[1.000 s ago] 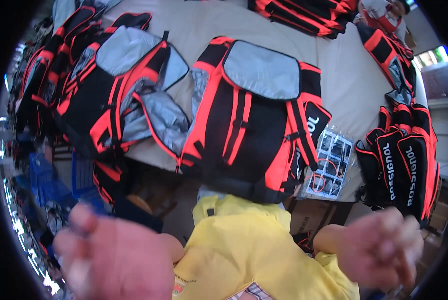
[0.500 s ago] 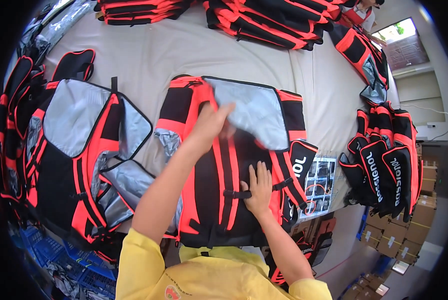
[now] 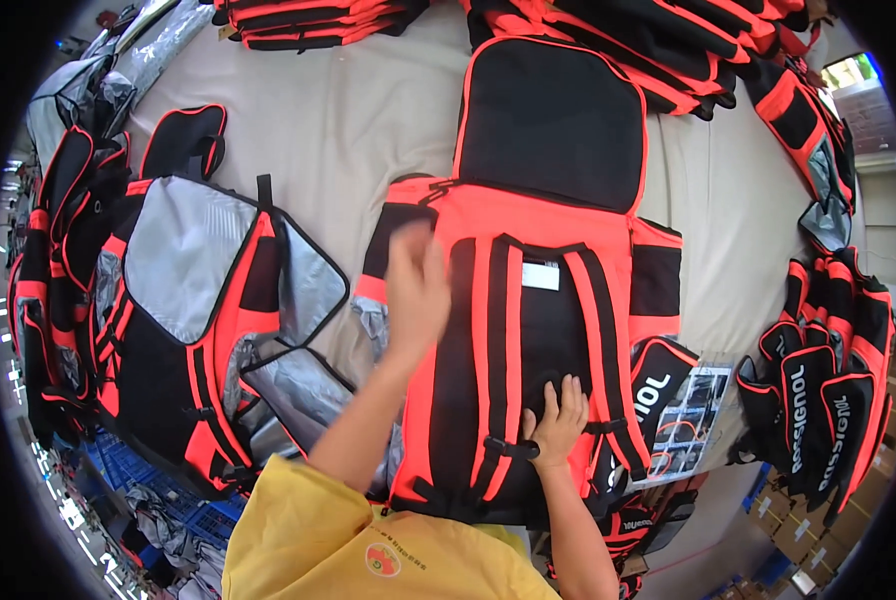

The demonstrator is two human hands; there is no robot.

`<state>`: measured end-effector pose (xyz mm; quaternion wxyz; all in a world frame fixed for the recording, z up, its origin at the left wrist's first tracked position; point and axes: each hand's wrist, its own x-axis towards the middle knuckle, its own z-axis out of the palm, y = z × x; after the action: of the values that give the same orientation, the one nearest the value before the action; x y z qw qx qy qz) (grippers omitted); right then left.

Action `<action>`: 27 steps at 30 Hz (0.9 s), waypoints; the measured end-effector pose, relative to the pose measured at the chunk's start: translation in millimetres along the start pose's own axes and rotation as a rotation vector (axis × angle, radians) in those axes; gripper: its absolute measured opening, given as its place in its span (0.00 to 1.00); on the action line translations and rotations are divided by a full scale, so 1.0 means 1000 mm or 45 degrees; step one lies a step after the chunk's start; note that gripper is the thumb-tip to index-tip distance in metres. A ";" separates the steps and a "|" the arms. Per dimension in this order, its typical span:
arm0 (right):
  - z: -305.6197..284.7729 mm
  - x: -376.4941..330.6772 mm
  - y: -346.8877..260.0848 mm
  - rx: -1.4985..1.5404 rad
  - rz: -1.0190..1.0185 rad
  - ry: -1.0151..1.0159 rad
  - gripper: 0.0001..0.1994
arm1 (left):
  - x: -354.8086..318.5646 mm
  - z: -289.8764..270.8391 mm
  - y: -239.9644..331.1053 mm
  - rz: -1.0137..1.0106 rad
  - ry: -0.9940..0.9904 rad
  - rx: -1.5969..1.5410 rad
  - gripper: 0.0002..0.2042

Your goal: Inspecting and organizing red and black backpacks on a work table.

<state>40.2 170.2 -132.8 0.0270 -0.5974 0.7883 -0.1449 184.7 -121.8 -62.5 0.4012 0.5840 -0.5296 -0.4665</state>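
Note:
A black and bright red-orange backpack lies in front of me with its shoulder straps facing up. Its top flap is spread out flat on the far side, black with a red-orange edge. My right hand rests on the black back panel between the straps, fingers stretched out, close to a strap buckle. Over the pack's upper left side hovers my left hand, smeared by motion, so its fingers cannot be made out. A white label shows near the top of the straps.
Another pack with grey lining showing lies to the left. Stacked packs line the far edge, and more packs hang over the right side. A printed picture sheet lies by my pack. Blue crates stand below left.
The top flap has swung from folded over the pack, grey lining up, to lying flat beyond it. My left hand has come away from the upper edge; my right hand stays on the back panel.

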 end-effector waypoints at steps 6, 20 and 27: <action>0.018 -0.012 0.014 -0.162 -0.068 0.009 0.27 | -0.198 -0.013 0.028 -0.408 -0.972 0.553 0.61; -0.001 0.009 -0.003 0.028 -0.022 -0.060 0.31 | 0.037 -0.041 -0.057 -0.835 -0.180 -0.904 0.25; -0.001 0.002 -0.006 0.002 -0.001 -0.055 0.31 | 0.037 -0.040 -0.069 -0.861 -0.324 -1.029 0.34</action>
<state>44.9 167.3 -130.4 0.0445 -0.6006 0.7872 -0.1325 240.4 -151.9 -123.5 0.3542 0.4599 -0.1349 -0.8030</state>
